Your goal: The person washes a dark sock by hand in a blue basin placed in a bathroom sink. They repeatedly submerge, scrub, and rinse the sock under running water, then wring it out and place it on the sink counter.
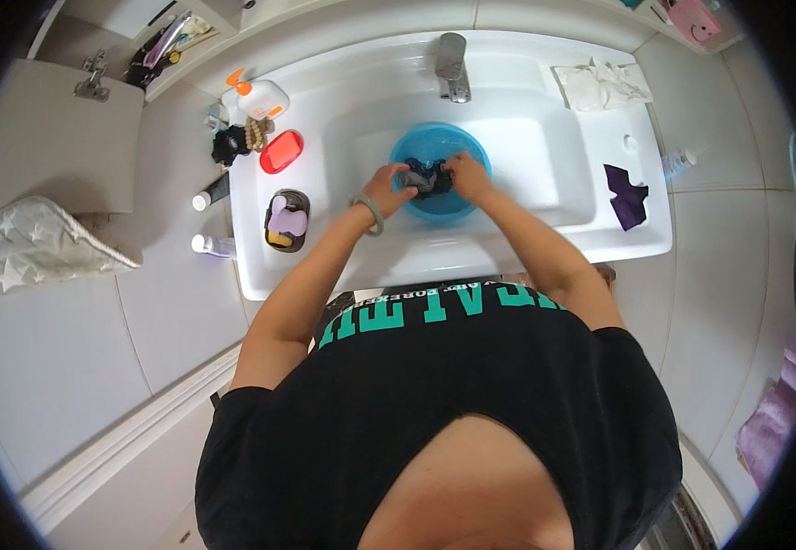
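A round blue plastic basin (439,212) stands in the white washbasin (542,155), just in front of the chrome tap (451,58). Water and a dark wet cloth (426,180) are inside it. My left hand (389,190), with a pale bangle at the wrist, reaches over the near-left rim and grips the cloth's left part, which looks greyer. From the right side, my right hand (468,176) holds the cloth's other end, fingers bent down over it. Some of the fabric is hidden by my fingers.
On the left ledge are a pump bottle (262,98), a red soap dish (281,152) and a dark soap holder (288,237) with a lilac piece. To the right lie a crumpled white tissue (604,84), a white cap (630,142) and a dark purple cloth (626,197).
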Motion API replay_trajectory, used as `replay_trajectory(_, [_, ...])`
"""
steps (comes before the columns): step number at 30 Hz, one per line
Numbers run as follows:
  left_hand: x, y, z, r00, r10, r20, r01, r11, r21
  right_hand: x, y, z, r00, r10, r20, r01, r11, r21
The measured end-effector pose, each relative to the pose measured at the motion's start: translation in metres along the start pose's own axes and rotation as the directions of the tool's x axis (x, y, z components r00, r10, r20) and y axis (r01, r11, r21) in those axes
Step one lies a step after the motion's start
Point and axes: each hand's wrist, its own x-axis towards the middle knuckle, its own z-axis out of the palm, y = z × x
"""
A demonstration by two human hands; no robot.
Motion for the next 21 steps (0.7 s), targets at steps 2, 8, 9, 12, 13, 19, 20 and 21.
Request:
replay_trajectory(2, [-0.019, -0.004, 0.002, 1.000, -0.019, -0.015, 0.020, 1.000, 0.018, 0.000, -0.001, 0.030, 0.999, 0.022, 0.037, -0.015, 0.983, -0.182])
replay_trajectory(8, [-0.041, -0.005, -0.009, 0.997, 0.002, -0.082, -0.005, 0.999, -0.032, 0.025, -0.020, -0.046, 0.961, -0.166, 0.221, 0.170, 0.985, 0.005])
replay_trajectory(9, [-0.040, -0.005, -0.014, 0.993, -0.006, -0.119, -0.001, 0.999, -0.055, 0.027, -0.039, -0.077, 0.979, -0.169, 0.117, 0.159, 0.984, 0.085])
replay_trajectory(12, [-0.038, 0.010, -0.033, 0.979, -0.020, -0.201, 0.000, 0.995, -0.100, 0.005, -0.090, -0.181, 0.952, -0.284, -0.117, 0.306, 0.906, 0.291])
replay_trajectory(13, [-0.036, 0.011, -0.038, 0.975, -0.024, -0.222, -0.006, 0.992, -0.129, -0.005, -0.105, -0.206, 0.936, -0.298, -0.185, 0.345, 0.880, 0.326])
replay_trajectory(19, [-0.026, 0.021, -0.049, 0.958, -0.023, -0.287, -0.047, 0.971, -0.234, -0.025, -0.111, -0.230, 0.930, -0.319, -0.183, 0.360, 0.890, 0.280])
replay_trajectory(20, [-0.024, 0.019, -0.045, 0.958, -0.024, -0.287, -0.044, 0.973, -0.228, -0.022, -0.099, -0.208, 0.930, -0.336, -0.149, 0.366, 0.880, 0.303])
replay_trajectory(21, [-0.024, 0.014, -0.040, 0.957, -0.030, -0.287, -0.035, 0.975, -0.220, -0.018, -0.088, -0.185, 0.946, -0.309, -0.096, 0.323, 0.912, 0.251])
